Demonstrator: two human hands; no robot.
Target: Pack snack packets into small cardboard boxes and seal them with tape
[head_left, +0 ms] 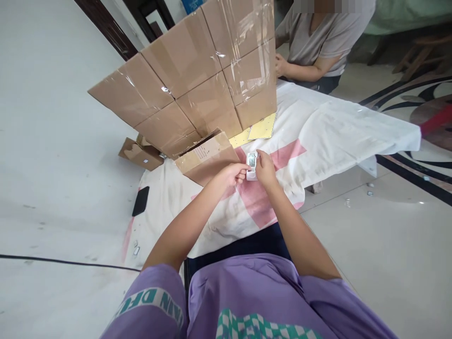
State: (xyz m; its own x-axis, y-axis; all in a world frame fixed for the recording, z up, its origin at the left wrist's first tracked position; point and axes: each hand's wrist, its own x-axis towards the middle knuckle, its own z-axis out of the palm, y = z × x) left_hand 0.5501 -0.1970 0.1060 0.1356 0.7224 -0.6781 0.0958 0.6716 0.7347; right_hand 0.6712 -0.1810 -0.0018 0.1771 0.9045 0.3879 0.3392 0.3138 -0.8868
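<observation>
Over the table in front of me is a small white plastic device (251, 175) with a greyish-green window like a screen. My right hand (265, 169) grips it along its right side, the thumb near its upper edge. From the left, my left hand (237, 174) reaches in with curled fingers, and a fingertip touches the face of the device below the window. Whether anything small is between those left fingers, I cannot tell. An open cardboard box (212, 162) stands just beyond my left hand.
A tall taped cardboard panel (197, 70) rises behind the box, with yellow sheets (263, 128) at its foot. A black phone-like slab (140, 201) lies at the left on the white and pink cloth (257, 202). Across the table sits another person (318, 47). A smaller carton (141, 153) stands far left.
</observation>
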